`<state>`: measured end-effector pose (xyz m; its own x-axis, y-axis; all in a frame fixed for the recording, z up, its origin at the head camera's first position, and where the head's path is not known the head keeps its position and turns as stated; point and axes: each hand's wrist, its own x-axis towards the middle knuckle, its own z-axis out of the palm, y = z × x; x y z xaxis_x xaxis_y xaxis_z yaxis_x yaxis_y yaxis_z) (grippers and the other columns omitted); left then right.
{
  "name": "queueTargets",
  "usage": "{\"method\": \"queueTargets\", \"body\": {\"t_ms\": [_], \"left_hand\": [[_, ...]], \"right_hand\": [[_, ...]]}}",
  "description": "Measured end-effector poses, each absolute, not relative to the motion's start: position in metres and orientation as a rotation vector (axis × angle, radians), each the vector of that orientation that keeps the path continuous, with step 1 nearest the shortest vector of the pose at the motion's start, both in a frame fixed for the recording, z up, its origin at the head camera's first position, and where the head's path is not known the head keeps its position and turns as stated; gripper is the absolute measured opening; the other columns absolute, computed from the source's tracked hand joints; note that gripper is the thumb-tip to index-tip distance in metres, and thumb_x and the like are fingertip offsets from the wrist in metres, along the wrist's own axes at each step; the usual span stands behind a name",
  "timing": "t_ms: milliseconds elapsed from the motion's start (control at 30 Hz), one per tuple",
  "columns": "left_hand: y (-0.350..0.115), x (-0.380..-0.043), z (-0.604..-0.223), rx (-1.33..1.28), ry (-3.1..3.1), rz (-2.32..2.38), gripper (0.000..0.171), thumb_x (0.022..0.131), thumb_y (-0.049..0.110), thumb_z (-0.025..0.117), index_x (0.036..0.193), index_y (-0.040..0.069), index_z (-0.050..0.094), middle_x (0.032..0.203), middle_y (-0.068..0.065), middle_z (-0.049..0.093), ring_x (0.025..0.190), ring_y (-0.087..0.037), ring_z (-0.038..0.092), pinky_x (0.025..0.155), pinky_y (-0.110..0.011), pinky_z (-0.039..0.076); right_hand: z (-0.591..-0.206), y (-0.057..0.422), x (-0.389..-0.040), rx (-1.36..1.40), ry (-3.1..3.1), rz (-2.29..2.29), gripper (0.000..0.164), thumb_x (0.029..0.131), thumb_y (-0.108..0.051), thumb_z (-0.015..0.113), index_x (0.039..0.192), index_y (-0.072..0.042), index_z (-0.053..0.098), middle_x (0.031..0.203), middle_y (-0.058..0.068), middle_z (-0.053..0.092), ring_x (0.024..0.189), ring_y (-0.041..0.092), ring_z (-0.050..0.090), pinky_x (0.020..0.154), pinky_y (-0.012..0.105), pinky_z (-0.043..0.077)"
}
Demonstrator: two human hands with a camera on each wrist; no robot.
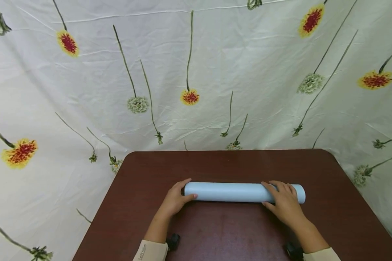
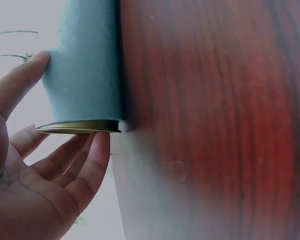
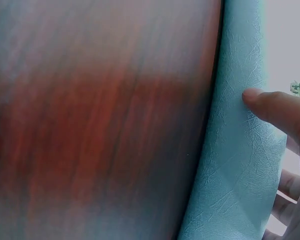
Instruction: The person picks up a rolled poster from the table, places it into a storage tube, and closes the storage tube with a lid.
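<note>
A light-blue roll (image 1: pixel 228 192) with a leather-like grain lies crosswise on the dark red-brown table (image 1: pixel 215 232). My left hand (image 1: pixel 174 199) holds its left end, thumb on the near side and fingers round the end. In the left wrist view the end of the roll (image 2: pixel 85 75) has a thin yellowish-brown edge, with fingertips touching it. Near the right end my right hand (image 1: pixel 285 203) grips the roll from above. In the right wrist view the thumb (image 3: pixel 270 105) presses the grained surface, while the other fingers reach round the far side, partly hidden.
A white cloth (image 1: pixel 170 72) printed with flowers hangs behind the table and along its sides. The table's far edge (image 1: pixel 228 150) runs beyond the roll. Black straps or camera mounts (image 1: pixel 174 242) sit at both wrists, beside beige sleeves (image 1: pixel 151 251).
</note>
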<state>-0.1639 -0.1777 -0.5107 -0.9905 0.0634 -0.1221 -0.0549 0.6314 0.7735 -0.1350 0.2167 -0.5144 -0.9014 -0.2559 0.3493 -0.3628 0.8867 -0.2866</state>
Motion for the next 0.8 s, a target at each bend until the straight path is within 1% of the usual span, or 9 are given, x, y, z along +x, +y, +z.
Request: {"method": "queueTargets", "body": {"t_ms": [167,300,433,500,667,800], "left_hand": [[-0.178,-0.163,-0.513,-0.007,2.708,1.318,0.072,0.086,0.039,0.080,0.149,0.022,0.050,0.154,-0.014,0.046,0.136,-0.037,0.049,0.104,-0.057,0.045],[-0.178,-0.162,-0.513,-0.018,2.701,1.324,0.071,0.086,0.039,0.080,0.149,0.023,0.050,0.154,-0.013,0.046,0.136,-0.036,0.049,0.104,-0.056,0.044],[-0.179,-0.162,-0.513,-0.025,2.691,1.331,0.075,0.086,0.039,0.080,0.152,0.024,0.047,0.156,-0.014,0.043,0.138,-0.037,0.047,0.105,-0.058,0.043],[-0.179,-0.161,-0.512,-0.028,2.683,1.344,0.077,0.086,0.040,0.080,0.153,0.024,0.045,0.157,-0.015,0.041,0.141,-0.039,0.044,0.107,-0.060,0.041],[-0.183,-0.159,-0.508,-0.024,2.703,1.358,0.079,0.086,0.045,0.079,0.153,0.023,0.044,0.158,-0.014,0.040,0.144,-0.039,0.042,0.109,-0.062,0.040],[-0.186,-0.158,-0.501,-0.001,2.743,1.361,0.077,0.087,0.048,0.077,0.152,0.026,0.044,0.157,-0.011,0.041,0.145,-0.037,0.041,0.110,-0.062,0.039]], "right_hand": [[-0.515,0.216,-0.136,0.459,-2.763,0.510,0.073,0.075,-0.025,0.089,0.141,-0.014,0.058,0.134,0.019,0.057,0.125,0.044,0.052,0.107,0.067,0.029],[-0.515,0.215,-0.136,0.474,-2.729,0.506,0.075,0.073,-0.024,0.090,0.140,-0.014,0.059,0.133,0.019,0.058,0.124,0.044,0.052,0.107,0.067,0.030],[-0.518,0.216,-0.136,0.498,-2.679,0.516,0.078,0.071,-0.023,0.092,0.140,-0.010,0.058,0.132,0.019,0.058,0.123,0.044,0.052,0.106,0.069,0.030],[-0.520,0.218,-0.137,0.501,-2.657,0.537,0.079,0.071,-0.022,0.091,0.141,-0.009,0.057,0.132,0.019,0.057,0.123,0.043,0.051,0.106,0.069,0.030],[-0.519,0.223,-0.138,0.484,-2.599,0.611,0.074,0.075,-0.022,0.089,0.140,-0.007,0.057,0.132,0.019,0.056,0.123,0.041,0.049,0.105,0.068,0.030],[-0.513,0.228,-0.137,0.464,-2.575,0.644,0.069,0.077,-0.021,0.087,0.138,-0.007,0.058,0.132,0.019,0.056,0.123,0.042,0.049,0.103,0.068,0.030]]}}
